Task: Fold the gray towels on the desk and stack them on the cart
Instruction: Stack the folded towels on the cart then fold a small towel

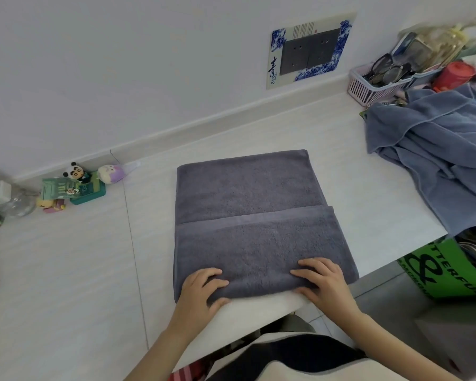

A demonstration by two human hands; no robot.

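**Both hands grip the near edge of the half-folded towel**

The gray towel point(254, 215) lies flat on the tabletop point(66, 270), straight ahead of the person, with its long axis running away from the body toward the wall. A near flap already overlaps the far part, its hem crossing the cloth from side to side. The left hand point(201, 288) and the right hand point(323, 281) each clasp the near edge, fingers on top and thumbs tucked under the fold. They sit about level, so neither is plainly nearer; the rest of the towel lies forward of both. The next fold would likely carry this edge away from the body, toward the far hem.

To the right, a heap of unfolded blue-gray towels point(434, 149) spills over the tabletop's end. Behind it, a pink basket point(364, 88) holds spectacles and small items too jumbled to name. A green bag point(448, 270) stands below; its contents are unclear. No cart is recognisable in view.
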